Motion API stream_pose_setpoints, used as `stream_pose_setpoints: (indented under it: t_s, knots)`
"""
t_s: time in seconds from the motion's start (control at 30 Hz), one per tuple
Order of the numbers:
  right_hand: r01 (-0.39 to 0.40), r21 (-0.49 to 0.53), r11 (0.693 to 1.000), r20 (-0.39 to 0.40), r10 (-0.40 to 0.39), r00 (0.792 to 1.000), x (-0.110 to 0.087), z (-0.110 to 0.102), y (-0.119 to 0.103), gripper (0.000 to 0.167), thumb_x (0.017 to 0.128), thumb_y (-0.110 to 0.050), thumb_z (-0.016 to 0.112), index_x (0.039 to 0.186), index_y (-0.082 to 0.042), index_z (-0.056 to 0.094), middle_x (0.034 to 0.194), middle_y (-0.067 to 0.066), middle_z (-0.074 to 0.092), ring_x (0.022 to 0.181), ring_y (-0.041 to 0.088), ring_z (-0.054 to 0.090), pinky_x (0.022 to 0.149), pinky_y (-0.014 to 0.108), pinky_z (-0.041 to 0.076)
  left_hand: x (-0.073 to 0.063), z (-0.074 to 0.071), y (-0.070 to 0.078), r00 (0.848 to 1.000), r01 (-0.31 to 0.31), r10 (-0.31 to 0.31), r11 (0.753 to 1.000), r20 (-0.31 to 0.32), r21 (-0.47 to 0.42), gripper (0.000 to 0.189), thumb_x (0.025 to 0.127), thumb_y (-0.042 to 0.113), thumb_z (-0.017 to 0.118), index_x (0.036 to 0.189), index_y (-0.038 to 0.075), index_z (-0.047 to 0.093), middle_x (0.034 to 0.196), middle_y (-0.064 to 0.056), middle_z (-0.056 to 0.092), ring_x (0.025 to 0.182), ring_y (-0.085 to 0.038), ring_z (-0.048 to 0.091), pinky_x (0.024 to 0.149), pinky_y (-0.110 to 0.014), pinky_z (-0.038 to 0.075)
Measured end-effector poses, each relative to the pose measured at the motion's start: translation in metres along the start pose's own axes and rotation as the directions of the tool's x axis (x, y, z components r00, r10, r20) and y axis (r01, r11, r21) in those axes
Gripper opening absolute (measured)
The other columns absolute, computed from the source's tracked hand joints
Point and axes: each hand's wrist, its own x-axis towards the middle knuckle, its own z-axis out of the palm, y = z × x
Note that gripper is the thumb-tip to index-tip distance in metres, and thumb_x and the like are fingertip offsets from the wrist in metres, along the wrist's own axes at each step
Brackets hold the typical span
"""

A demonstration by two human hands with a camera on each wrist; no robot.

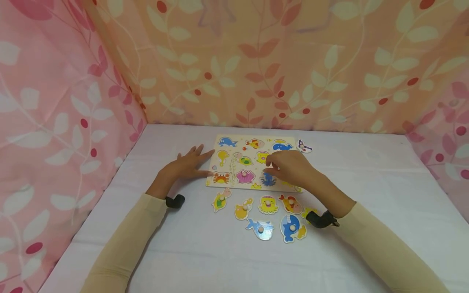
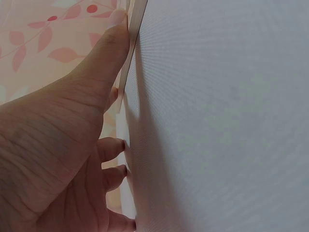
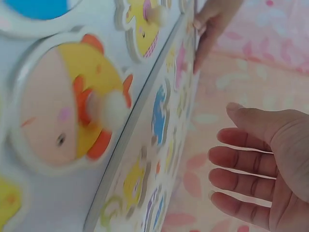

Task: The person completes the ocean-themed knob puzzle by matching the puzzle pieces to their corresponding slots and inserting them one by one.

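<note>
A wooden sea-animal puzzle board (image 1: pixel 226 159) lies on the table in the head view. My left hand (image 1: pixel 188 164) rests at its left edge, fingers spread and thumb near the crab picture (image 1: pixel 221 178); the left wrist view shows the thumb (image 2: pixel 108 48) against the board's side. Over the board's right part hovers my right hand (image 1: pixel 291 166), close to the blue octopus picture (image 1: pixel 268 179). Its bent fingers (image 3: pixel 241 154) hold nothing in the right wrist view. A pink shell piece (image 1: pixel 244 176) with a knob sits on the board's lower row.
Before the board lie knobbed pieces: a turtle (image 1: pixel 221 200), an orange piece (image 1: pixel 243 209), a yellow octopus (image 1: pixel 268 205), a fish (image 1: pixel 291 203), a light-blue whale (image 1: pixel 260 230) and a darker blue whale (image 1: pixel 290 228). A purple-and-white piece (image 1: pixel 304 146) lies beyond the board's right corner. Patterned curtains (image 1: pixel 256 73) surround the table.
</note>
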Motion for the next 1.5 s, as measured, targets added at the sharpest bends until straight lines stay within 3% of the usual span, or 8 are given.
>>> stream_pose_setpoints:
  t_s: [0.4, 0.83, 1.23, 1.5]
  knots:
    - [-0.114, 0.018, 0.993, -0.047, 0.115, 0.992, -0.035, -0.008, 0.036, 0.029, 0.089, -0.032, 0.08, 0.111, -0.013, 0.077, 0.08, -0.004, 0.066, 0.073, 0.017, 0.056, 0.065, 0.032, 0.048, -0.002, 0.0, 0.002, 1.0, 0.005, -0.005, 1.0, -0.002, -0.007, 0.097, 0.086, 0.073, 0.062, 0.163, 0.038, 0.015, 0.171, -0.012, -0.001, 0.155, -0.039, -0.006, 0.112, -0.076, 0.0]
    - [-0.165, 0.075, 0.984, -0.065, 0.169, 0.983, -0.051, -0.016, 0.058, 0.023, 0.091, -0.028, 0.077, 0.107, -0.011, 0.075, 0.079, -0.002, 0.065, 0.071, 0.018, 0.055, 0.065, 0.034, 0.047, 0.0, 0.002, 0.0, 1.0, -0.011, 0.011, 1.0, -0.011, -0.028, 0.098, 0.084, 0.076, 0.061, 0.163, 0.039, 0.016, 0.171, -0.011, 0.0, 0.156, -0.037, -0.007, 0.112, -0.076, -0.001]
    - [-0.222, 0.103, 0.97, 0.008, 0.223, 0.975, -0.054, -0.01, 0.084, 0.017, 0.089, -0.025, 0.08, 0.099, -0.011, 0.076, 0.079, -0.001, 0.067, 0.075, 0.02, 0.056, 0.067, 0.036, 0.052, -0.005, 0.0, 0.002, 1.0, -0.01, 0.01, 0.999, -0.016, -0.03, 0.097, 0.085, 0.072, 0.063, 0.163, 0.037, 0.017, 0.171, -0.012, 0.0, 0.155, -0.038, -0.006, 0.112, -0.077, 0.001]
    - [-0.282, 0.124, 0.952, 0.097, 0.271, 0.958, -0.055, -0.007, 0.093, 0.016, 0.088, -0.025, 0.08, 0.089, -0.009, 0.077, 0.074, -0.001, 0.065, 0.071, 0.02, 0.056, 0.063, 0.034, 0.053, -0.002, 0.001, 0.001, 1.0, -0.011, 0.01, 0.999, -0.015, -0.038, 0.098, 0.084, 0.073, 0.064, 0.163, 0.037, 0.018, 0.171, -0.012, 0.001, 0.155, -0.038, -0.006, 0.112, -0.077, 0.0]
